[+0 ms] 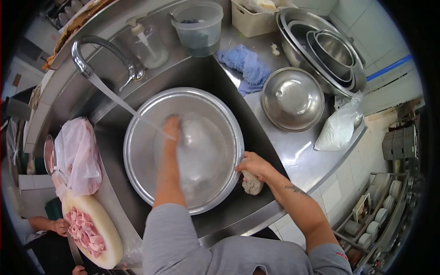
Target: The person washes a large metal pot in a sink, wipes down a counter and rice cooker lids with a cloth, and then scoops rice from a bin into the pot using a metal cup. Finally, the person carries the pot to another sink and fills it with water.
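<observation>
A large metal basin (133,156) sits in the steel sink, with water from the curved faucet (82,64) streaming into it. My left hand (172,127) reaches down inside the basin under the stream; its fingers are blurred, so I cannot make out their pose or anything in them. At the basin's right side, my right hand (254,165) is closed at the rim, fingertips against the edge. The same hand holds a greyish-beige scouring pad (252,183), which hangs below the palm.
A blue cloth (247,66), an upturned metal bowl (293,98), stacked basins (337,50) and a bag of white powder (337,126) lie right. Another person's hands (59,227) work with a knife by cut meat (85,231) on a round board, left.
</observation>
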### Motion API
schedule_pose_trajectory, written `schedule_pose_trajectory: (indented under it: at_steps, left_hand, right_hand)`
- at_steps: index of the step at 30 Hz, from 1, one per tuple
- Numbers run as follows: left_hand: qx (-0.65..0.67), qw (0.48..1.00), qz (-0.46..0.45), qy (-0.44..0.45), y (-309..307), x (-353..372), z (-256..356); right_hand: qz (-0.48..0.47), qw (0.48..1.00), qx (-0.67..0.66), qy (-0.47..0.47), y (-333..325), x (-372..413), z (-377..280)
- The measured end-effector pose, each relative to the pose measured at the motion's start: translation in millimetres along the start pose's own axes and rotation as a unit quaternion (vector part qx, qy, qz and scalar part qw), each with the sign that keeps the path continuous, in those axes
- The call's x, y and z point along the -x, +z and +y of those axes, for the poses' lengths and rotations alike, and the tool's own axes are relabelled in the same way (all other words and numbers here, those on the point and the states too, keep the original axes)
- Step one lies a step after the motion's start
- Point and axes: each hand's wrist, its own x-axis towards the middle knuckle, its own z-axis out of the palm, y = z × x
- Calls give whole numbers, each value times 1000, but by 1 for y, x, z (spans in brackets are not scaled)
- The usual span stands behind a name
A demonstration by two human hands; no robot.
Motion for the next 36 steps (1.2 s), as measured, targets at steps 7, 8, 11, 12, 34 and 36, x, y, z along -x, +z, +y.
schedule_pose_trajectory:
  at_steps: [7,8,11,12,34,36]
  left_hand:
    - [20,750,-625,-215,-113,160,112]
    - [114,737,-602,-286,-142,119,176]
    - [522,658,-346,-419,-158,60,260]
    - [526,723,-282,-349,-164,58,267]
    - [355,904,37,-237,-263,-110,-21]
    - [49,930,-96,-350,-249,-26,-47]
  right_hand:
    - [17,999,-16,-46,4,-3,3]
    - [22,998,-19,-51,5,-2,5]
    - [61,995,11,-80,0,-5,1]
    - [74,993,16,-89,-2,-7,6]
    - [96,976,139,-134,-27,-44,36]
    - [76,980,39,-181,-9,-26,17]
